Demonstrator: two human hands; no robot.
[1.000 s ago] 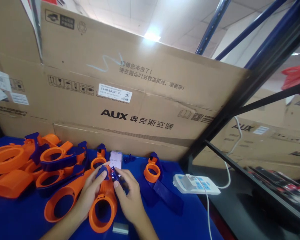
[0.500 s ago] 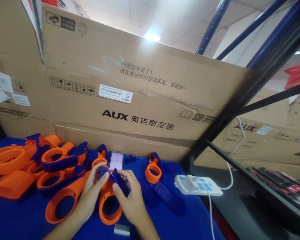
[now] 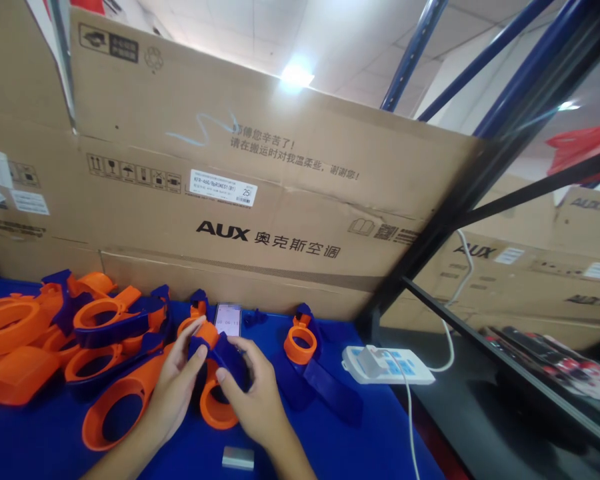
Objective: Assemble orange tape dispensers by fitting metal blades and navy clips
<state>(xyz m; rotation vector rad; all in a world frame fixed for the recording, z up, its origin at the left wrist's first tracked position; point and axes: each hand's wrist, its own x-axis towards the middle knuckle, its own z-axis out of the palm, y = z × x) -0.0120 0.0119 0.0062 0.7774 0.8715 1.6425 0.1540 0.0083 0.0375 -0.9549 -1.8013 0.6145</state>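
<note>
Both of my hands are closed on one orange and blue plastic tape dispenser over the blue tabletop. My left hand grips the upper left of it, thumb on a small blue part. On the other side, my right hand pinches the long blue piece between thumb and fingers. An orange block shows between the two hands, and the orange ring hangs below them. The fingers partly cover where the parts meet. A small silvery metal block lies on the table just below the ring.
Several orange and blue tape dispensers crowd the left; another one lies right of my hands. A phone with a timer stands behind. A white power strip is at the right edge, cardboard walls the back.
The held dispenser has tilted, so its ring sits higher and the orange block shows more between my hands. Both hands keep their hold. The whole view has shifted slightly.
</note>
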